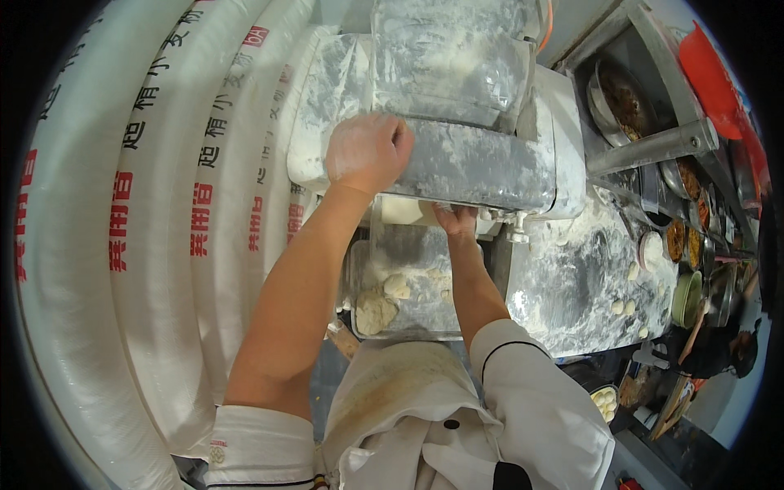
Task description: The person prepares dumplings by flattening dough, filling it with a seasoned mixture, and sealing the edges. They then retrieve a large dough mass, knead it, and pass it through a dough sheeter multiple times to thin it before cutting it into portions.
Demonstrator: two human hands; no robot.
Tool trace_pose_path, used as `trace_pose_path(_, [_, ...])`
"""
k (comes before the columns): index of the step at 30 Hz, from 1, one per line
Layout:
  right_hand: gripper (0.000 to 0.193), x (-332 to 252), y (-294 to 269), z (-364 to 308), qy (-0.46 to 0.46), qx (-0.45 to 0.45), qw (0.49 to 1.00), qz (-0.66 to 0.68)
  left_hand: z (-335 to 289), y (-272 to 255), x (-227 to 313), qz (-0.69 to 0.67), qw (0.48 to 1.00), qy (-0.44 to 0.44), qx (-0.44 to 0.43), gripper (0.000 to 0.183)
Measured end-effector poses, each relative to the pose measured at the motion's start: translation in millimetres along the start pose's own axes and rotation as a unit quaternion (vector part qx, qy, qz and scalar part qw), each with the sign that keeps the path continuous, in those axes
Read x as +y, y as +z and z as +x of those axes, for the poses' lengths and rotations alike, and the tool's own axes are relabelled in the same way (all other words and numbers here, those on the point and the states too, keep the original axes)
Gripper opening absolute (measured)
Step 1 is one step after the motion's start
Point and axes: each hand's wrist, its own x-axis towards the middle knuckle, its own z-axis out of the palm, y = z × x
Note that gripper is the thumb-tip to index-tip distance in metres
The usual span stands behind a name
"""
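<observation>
Looks partway: see likely dough sheet [408, 211] just left of right hand [457, 219], can't tell grip; unflattened lumps [376, 314] remaining in tray [408, 336] below. See left hand [370, 153] fisted over machine [482, 163].

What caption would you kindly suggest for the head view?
Left hand over a flour-dusted machine, right hand beside pale dough.

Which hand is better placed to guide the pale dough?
Right, likely: the right hand is at the right end of the pale dough; the left hand is away, over the floury machine.
</observation>
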Motion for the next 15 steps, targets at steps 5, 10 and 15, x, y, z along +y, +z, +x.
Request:
trace_pose_path(5, [0.044,13,-39,-76,0.033,-0.014,0.967,-0.254,-13,-4,-18,-0.001,1.0,-0.016,-0.001,0.026])
trace_pose_path(10, [0.042,-5,-49,-50,-0.038,0.133,0.979,-0.151,8,3,6,-0.025,1.0,0.003,-0.011,0.026])
trace_pose_path(15, [0.038,37,15,-133,-0.066,0.034,0.942,-0.328,-13,-4,-17,0.014,0.999,-0.026,-0.034,0.027])
